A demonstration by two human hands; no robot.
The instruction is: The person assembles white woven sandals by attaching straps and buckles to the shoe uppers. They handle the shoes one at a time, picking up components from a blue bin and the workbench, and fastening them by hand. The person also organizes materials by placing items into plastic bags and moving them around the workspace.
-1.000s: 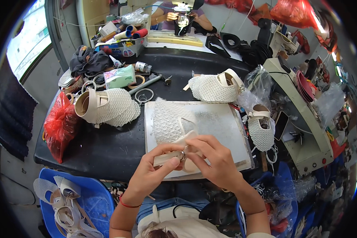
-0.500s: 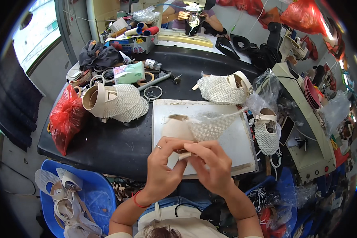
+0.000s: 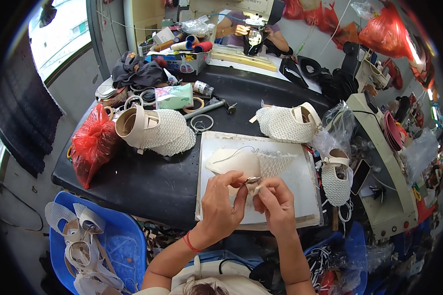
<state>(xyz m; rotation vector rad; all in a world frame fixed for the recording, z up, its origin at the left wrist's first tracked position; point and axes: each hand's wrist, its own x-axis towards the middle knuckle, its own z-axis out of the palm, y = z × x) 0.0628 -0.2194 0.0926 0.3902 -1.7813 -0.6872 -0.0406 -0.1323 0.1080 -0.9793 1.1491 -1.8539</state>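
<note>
A cream shoe upper (image 3: 234,162) with a woven mesh part (image 3: 275,164) lies on the white board (image 3: 300,196) in front of me. At its near edge my left hand (image 3: 224,199) is closed, thumb and fingertips pinching a small shiny metal piece, which looks like a buckle (image 3: 252,180). Close beside it, my right hand (image 3: 276,201) pinches the end of a cream strap (image 3: 256,188). The fingers partly cover the strap and the metal piece. A thin dark cord (image 3: 236,154) curves over the upper.
Woven shoes stand left (image 3: 157,130), behind (image 3: 288,123) and right (image 3: 336,178) of the board. A red plastic bag (image 3: 94,147) sits at the table's left, with a hammer (image 3: 209,107) behind. Shoe parts fill a blue tub (image 3: 138,241). A person (image 3: 280,39) works opposite.
My hands have drawn slightly apart, and the shiny metal piece now shows between them. The upper has settled flatter on the board. The whole view has shifted a little.
</note>
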